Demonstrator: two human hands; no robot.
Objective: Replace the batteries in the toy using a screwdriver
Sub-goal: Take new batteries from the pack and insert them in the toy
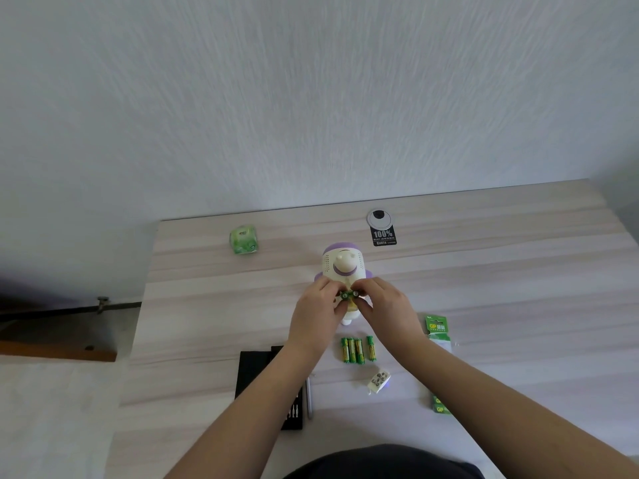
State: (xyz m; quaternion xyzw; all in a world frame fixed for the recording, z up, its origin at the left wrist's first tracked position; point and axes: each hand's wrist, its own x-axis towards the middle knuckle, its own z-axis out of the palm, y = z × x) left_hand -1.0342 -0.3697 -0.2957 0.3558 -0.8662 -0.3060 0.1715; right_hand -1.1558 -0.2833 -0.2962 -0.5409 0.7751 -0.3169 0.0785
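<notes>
A white and purple toy (342, 264) lies on the table (484, 271) at the centre. Both hands meet over its lower body. My left hand (316, 312) and my right hand (387, 305) pinch green batteries (350, 294) at the toy's open compartment, end caps facing me. Several loose green batteries (358, 349) lie in a row just in front of the toy. The white battery cover (378, 381) with metal contacts rests nearer to me. A slim screwdriver (310, 397) lies beside a black bit case (266, 382), partly hidden by my left forearm.
A green battery pack (437, 328) lies at the right, with another green pack (441, 406) nearer, partly hidden by my right arm. A green tissue pack (243, 240) sits at the back left. A cable grommet (380, 218) and a black tag (383, 236) are at the back.
</notes>
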